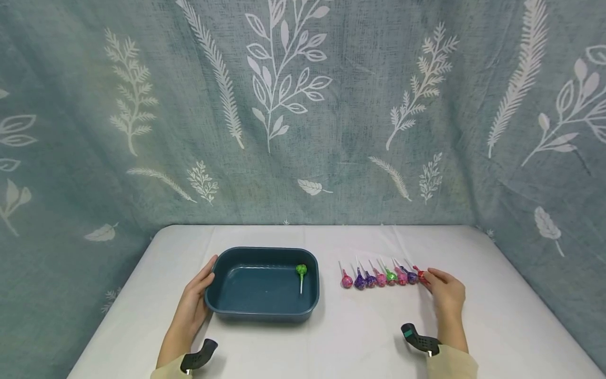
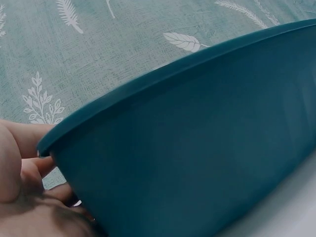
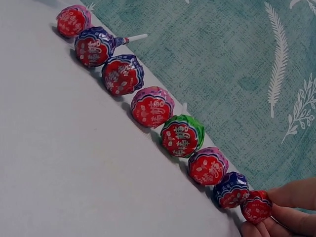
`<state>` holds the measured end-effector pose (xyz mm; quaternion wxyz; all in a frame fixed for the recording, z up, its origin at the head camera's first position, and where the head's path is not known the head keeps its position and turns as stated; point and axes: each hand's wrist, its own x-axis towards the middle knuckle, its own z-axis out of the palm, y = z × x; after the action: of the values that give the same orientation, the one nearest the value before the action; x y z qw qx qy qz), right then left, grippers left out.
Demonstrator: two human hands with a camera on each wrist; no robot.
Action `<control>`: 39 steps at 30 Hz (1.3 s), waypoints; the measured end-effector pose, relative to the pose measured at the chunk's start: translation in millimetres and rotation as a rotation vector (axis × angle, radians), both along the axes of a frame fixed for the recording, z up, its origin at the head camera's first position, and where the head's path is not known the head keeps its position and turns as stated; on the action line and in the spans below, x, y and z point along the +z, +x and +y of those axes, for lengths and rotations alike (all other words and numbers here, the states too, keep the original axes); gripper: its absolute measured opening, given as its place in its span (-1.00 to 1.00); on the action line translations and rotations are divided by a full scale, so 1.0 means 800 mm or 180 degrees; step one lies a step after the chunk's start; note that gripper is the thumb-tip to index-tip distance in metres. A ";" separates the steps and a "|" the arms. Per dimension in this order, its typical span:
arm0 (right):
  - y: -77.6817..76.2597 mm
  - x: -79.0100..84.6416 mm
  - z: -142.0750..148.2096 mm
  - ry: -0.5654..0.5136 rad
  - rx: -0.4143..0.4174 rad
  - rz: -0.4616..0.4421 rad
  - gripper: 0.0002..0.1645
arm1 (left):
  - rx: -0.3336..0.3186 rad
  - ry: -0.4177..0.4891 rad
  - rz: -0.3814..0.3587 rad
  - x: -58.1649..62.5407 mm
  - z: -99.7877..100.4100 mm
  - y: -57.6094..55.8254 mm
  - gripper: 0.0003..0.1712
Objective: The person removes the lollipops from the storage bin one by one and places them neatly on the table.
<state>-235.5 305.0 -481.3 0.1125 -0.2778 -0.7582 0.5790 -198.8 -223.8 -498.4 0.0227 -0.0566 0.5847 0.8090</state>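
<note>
My right hand (image 1: 446, 295) pinches a red-wrapped lollipop (image 3: 256, 207) between thumb and fingers, at the right end of a row of lollipops. Beside it lies a purple lollipop (image 3: 231, 190), then a pink one (image 3: 208, 166) and a green one (image 3: 182, 136). The sticks in the row point toward the back of the table. On the left, my left hand (image 1: 193, 301) rests against the outer left wall of a dark teal bin (image 1: 262, 317), its fingers extended along the side near the rim. Inside the bin, toward its right, is a green lollipop (image 1: 301, 270), stick toward me.
More pink and purple lollipops, such as a pink lollipop (image 1: 347, 281) at the row's left end, lie right of the bin. A white cloth (image 1: 360, 342) covers the table. Behind it hangs a leaf-patterned curtain (image 1: 350, 131).
</note>
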 end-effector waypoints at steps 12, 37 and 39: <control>-0.001 -0.005 -0.001 0.0445 -0.0021 0.0091 -0.57 | -0.0007 0.0030 0.0053 0.001 0.000 0.000 -0.41; 0.002 0.004 -0.002 0.0602 0.0072 -0.0025 -0.57 | 0.0009 0.0027 0.0021 0.002 0.000 -0.001 -0.41; 0.003 0.006 -0.002 0.0629 0.0072 -0.0033 -0.57 | 0.0015 0.0036 0.0019 0.002 0.000 -0.001 -0.41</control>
<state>-233.3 303.6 -476.6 0.1289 -0.2597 -0.8153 0.5013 -199.6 -223.6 -496.5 0.0194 -0.0554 0.5800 0.8125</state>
